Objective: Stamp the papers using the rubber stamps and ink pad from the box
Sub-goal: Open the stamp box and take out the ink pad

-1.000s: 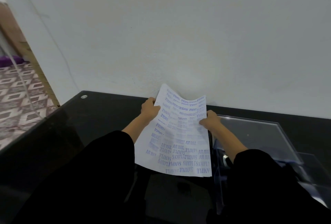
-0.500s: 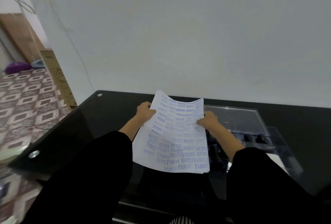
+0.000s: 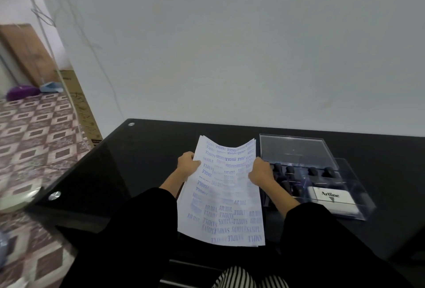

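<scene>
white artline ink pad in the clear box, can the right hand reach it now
Likely not yet: right hand grips the stamped paper stack, though the white ink pad lies uncovered close by.

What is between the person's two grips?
The stack of papers, covered in blue stamp marks, as the head view shows. The left grip and right grip each hold one side.

Loose black sleeves (image 3: pixel 138 230), striped garment (image 3: pixel 241 278)
</scene>
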A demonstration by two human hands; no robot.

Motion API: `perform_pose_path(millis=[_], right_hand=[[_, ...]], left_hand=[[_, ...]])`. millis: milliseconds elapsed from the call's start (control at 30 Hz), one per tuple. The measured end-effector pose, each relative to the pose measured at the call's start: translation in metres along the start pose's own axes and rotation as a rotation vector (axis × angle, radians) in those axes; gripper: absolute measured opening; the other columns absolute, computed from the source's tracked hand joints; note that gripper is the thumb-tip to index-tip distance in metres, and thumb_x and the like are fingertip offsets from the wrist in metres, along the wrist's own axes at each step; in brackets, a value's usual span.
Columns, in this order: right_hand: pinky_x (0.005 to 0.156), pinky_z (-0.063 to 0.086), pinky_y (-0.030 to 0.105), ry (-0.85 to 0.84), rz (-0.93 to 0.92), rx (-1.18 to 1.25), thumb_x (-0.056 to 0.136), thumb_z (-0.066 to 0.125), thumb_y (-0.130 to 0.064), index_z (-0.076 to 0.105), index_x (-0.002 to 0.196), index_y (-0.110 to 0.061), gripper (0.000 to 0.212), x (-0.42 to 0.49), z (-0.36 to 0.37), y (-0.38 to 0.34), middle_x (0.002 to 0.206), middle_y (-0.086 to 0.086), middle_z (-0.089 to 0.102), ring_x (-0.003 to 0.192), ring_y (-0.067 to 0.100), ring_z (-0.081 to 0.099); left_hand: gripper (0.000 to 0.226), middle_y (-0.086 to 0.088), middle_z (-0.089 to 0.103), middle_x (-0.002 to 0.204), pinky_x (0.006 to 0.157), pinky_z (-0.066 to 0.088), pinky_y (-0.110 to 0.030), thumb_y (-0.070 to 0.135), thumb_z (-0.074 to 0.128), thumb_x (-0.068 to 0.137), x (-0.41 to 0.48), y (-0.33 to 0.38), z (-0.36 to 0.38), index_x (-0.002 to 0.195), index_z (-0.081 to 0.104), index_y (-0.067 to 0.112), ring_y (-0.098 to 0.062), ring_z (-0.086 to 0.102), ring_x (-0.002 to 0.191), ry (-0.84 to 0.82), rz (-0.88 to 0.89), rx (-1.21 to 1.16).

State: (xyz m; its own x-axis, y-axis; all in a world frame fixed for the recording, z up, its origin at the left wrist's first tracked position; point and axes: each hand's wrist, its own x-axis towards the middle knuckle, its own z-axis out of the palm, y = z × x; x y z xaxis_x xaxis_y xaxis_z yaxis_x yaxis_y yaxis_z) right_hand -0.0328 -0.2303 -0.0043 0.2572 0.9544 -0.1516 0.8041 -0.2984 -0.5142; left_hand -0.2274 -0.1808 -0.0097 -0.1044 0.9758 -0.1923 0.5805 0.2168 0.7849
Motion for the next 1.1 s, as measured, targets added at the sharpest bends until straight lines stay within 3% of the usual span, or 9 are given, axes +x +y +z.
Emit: perform_pose_path(millis=[133,267,400,567,700,833,900,1000,1100], right_hand=[[0.088,0.047,0.036,0.025,-0.027,-0.062,0.091,0.049,0.000,0.037,0.124,0.005,0.035,0.001,0.007,0.000,0.126,0.024,0.050,0.112,0.036,0.054],[0.089,0.047,0.034,0.009,-0.055,-0.087,0.091,0.048,0.001,0.028,0.134,0.007,0.048,0.001,0.013,0.000,0.129,0.025,0.048,0.114,0.035,0.053],[0.095,0.043,0.032,-0.038,-0.051,-0.083,0.092,0.048,-0.003,0.014,0.142,0.006,0.061,-0.003,0.017,-0.003,0.138,0.026,0.033,0.121,0.036,0.047],[0.105,0.034,0.034,-0.078,-0.045,-0.066,0.094,0.050,-0.008,0.002,0.147,0.002,0.072,-0.010,0.021,-0.005,0.147,0.025,0.016,0.134,0.037,0.027],[0.109,0.029,0.036,-0.087,-0.029,-0.047,0.095,0.048,-0.012,-0.002,0.147,0.002,0.073,-0.014,0.022,-0.006,0.151,0.024,0.004,0.139,0.037,0.016],[0.112,0.024,0.036,-0.113,-0.063,-0.033,0.096,0.047,-0.014,-0.003,0.148,0.000,0.073,-0.016,0.019,-0.007,0.154,0.023,-0.002,0.143,0.037,0.008],[0.112,0.025,0.037,-0.124,-0.095,-0.023,0.097,0.047,-0.016,-0.001,0.148,-0.002,0.072,-0.015,0.016,-0.008,0.154,0.021,0.002,0.143,0.036,0.009],[0.110,0.028,0.038,-0.087,-0.171,0.004,0.095,0.050,-0.018,0.011,0.148,-0.004,0.067,-0.012,0.007,-0.005,0.151,0.018,0.019,0.140,0.034,0.019],[0.108,0.027,0.038,-0.025,-0.218,0.021,0.094,0.049,-0.015,0.022,0.145,-0.007,0.058,-0.013,-0.008,0.003,0.147,0.014,0.029,0.137,0.032,0.022]], left_hand=[[0.019,-0.015,0.058,0.121,0.076,0.044,-0.025,0.008,0.051,0.094,0.004,-0.003,0.007,0.112,0.052,0.003,-0.021,0.057,0.093,-0.007,-0.016,0.048],[0.004,-0.011,0.057,0.106,0.058,0.040,-0.018,0.008,0.049,0.094,0.009,-0.010,0.013,0.095,0.045,0.008,-0.014,0.054,0.078,-0.006,-0.013,0.146],[0.023,0.000,0.045,0.074,0.054,0.032,-0.016,0.006,0.046,0.094,0.013,-0.012,0.013,0.073,0.040,0.012,-0.008,0.041,0.060,0.014,0.006,0.206],[0.028,0.003,0.043,0.072,0.055,0.033,-0.017,0.002,0.046,0.092,0.016,-0.014,0.009,0.070,0.038,0.017,-0.007,0.040,0.061,0.021,0.036,0.268],[0.012,-0.006,0.050,0.091,0.057,0.036,-0.018,-0.003,0.044,0.092,0.017,-0.015,0.008,0.093,0.048,0.008,-0.014,0.049,0.074,0.010,0.053,0.296],[0.022,-0.008,0.051,0.099,0.066,0.043,-0.025,-0.005,0.043,0.091,0.014,-0.017,0.008,0.109,0.050,0.004,-0.019,0.051,0.087,0.004,0.074,0.286],[0.017,-0.007,0.051,0.098,0.071,0.043,-0.026,-0.004,0.043,0.091,0.015,-0.018,0.008,0.102,0.048,0.007,-0.019,0.051,0.086,0.008,0.074,0.294],[0.014,-0.008,0.049,0.103,0.063,0.041,-0.024,0.000,0.046,0.090,0.015,-0.016,0.008,0.097,0.051,0.011,-0.017,0.051,0.081,0.013,0.088,0.345],[0.035,-0.013,0.047,0.130,0.075,0.044,-0.027,0.003,0.048,0.091,0.014,-0.007,0.009,0.126,0.049,0.005,-0.025,0.057,0.104,0.025,0.151,0.376]])
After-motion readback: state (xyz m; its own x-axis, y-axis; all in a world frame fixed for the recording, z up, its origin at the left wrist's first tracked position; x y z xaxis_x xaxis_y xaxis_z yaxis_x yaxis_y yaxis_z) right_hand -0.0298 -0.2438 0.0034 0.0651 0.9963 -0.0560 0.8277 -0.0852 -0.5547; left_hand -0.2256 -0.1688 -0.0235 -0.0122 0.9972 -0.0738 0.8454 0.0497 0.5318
